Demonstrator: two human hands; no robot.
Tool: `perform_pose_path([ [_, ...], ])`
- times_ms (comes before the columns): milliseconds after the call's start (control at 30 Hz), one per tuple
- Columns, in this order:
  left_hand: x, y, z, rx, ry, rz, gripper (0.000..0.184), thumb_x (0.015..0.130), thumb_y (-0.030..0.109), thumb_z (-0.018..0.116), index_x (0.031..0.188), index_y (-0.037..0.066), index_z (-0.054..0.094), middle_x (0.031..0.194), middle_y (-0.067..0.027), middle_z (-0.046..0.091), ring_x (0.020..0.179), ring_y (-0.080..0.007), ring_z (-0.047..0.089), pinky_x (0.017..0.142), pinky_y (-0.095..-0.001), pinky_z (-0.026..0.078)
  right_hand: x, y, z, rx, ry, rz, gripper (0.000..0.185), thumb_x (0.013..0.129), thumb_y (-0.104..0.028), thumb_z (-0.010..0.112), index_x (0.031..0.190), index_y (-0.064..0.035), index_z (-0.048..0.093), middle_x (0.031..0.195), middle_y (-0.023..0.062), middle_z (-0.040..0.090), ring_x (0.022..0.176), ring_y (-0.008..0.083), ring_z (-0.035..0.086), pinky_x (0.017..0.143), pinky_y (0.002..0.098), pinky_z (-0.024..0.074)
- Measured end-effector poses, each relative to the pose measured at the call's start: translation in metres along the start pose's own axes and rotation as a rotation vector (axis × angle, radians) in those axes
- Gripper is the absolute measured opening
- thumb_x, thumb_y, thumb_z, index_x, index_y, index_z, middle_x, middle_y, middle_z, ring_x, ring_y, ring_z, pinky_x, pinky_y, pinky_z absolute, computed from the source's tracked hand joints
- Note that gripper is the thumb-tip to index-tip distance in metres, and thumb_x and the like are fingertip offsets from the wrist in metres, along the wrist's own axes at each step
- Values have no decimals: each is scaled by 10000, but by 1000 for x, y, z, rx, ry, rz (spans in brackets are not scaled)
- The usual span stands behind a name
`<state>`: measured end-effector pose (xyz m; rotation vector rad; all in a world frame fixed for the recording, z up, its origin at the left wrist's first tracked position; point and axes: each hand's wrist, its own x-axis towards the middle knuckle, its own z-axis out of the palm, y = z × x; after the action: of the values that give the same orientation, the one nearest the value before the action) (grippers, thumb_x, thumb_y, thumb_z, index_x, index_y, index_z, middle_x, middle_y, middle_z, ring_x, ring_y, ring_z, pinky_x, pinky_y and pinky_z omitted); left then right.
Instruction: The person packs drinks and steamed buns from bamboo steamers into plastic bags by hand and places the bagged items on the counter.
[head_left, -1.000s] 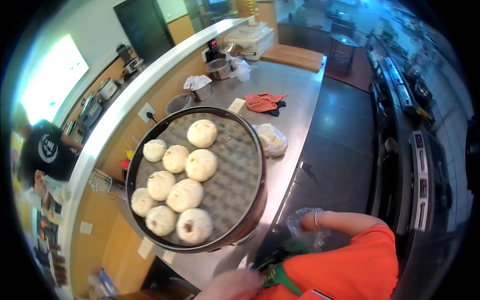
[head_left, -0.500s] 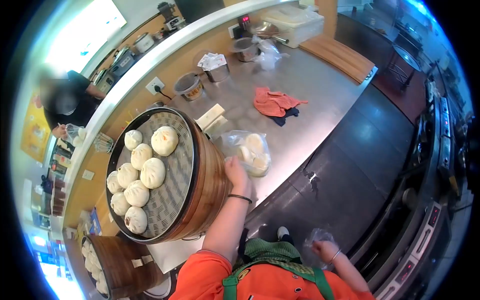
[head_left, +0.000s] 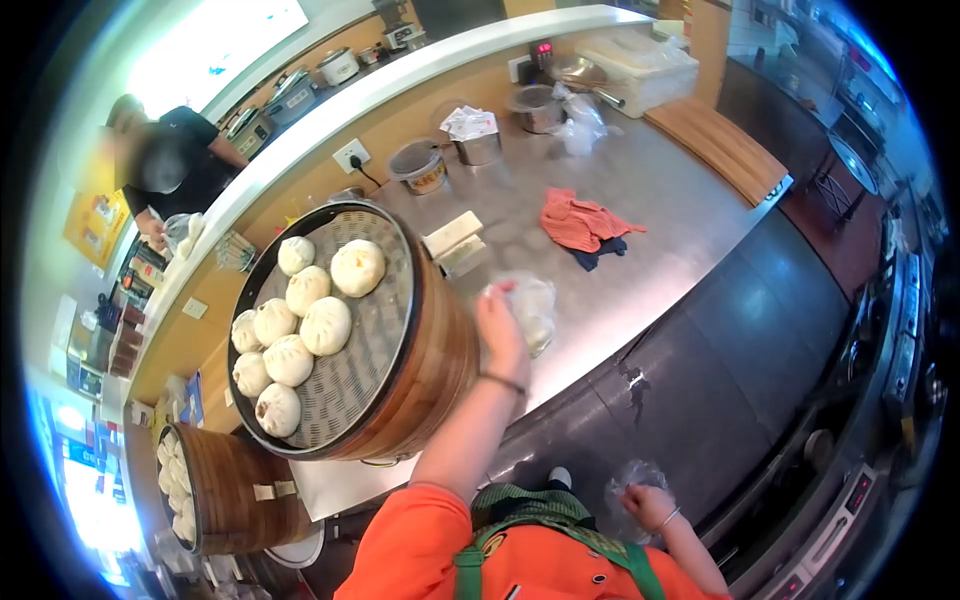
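Observation:
My left hand is closed at the edge of a clear plastic bag of pale round buns, just above the steel counter. Part of the bag is hidden behind my fingers. Close beside this hand stands a large round bamboo steamer. Several pleated steamed buns sit on its perforated liner. Lower right, near my body, my right hand is closed on a thin, crumpled clear plastic bag; what that bag contains, if anything, cannot be made out.
Another steamer of buns stands lower left. On the counter lie a red cloth, a pale block, lidded tubs and a wooden board. Beyond the ledge, a person holds a bag. Cooking equipment lines the right.
My left hand and the bag of buns have shifted right relative to the steamer, and the bag looks more bunched. The view has turned slightly. My right hand still holds its bag.

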<state>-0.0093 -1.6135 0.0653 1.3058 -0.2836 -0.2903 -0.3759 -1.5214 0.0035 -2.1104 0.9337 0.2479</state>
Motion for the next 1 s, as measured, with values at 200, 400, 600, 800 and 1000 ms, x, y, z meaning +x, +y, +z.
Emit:
perform_pose_path([
  [200,-96,152,-81,-422,-465,-349,196,907,162,395,800,36,501,565,-9,426,534,-124,430,619,-262,392,29,-29,7,33,-82,-199,227,802,-274,548,750,-55,575,671,159,567,662,344,556,602,389,438],
  [400,-101,306,-206,-376,-556,-397,205,910,175,385,818,35,503,506,24,346,428,-77,317,511,-266,384,84,-41,18,-149,-286,-360,219,787,-294,549,815,-82,596,745,161,597,729,343,576,649,411,457],
  [600,-89,413,-334,60,-368,-35,220,898,164,397,857,-13,520,499,18,372,421,-67,341,497,-239,399,124,-87,60,-186,-398,-445,274,793,-346,542,782,-76,585,691,144,587,676,331,569,616,385,450],
  [800,66,463,-461,288,-300,-7,204,881,185,444,864,4,536,549,18,436,443,-68,394,539,-235,436,132,-106,149,-182,-475,-189,274,793,-319,592,864,-54,598,756,93,613,734,156,575,680,325,458],
  [1000,194,478,-555,288,-217,-104,145,849,64,458,901,-62,507,748,-96,543,659,-198,582,684,-341,501,89,-238,221,39,-357,50,277,791,-316,598,893,-59,592,780,90,610,752,149,567,690,321,451],
])
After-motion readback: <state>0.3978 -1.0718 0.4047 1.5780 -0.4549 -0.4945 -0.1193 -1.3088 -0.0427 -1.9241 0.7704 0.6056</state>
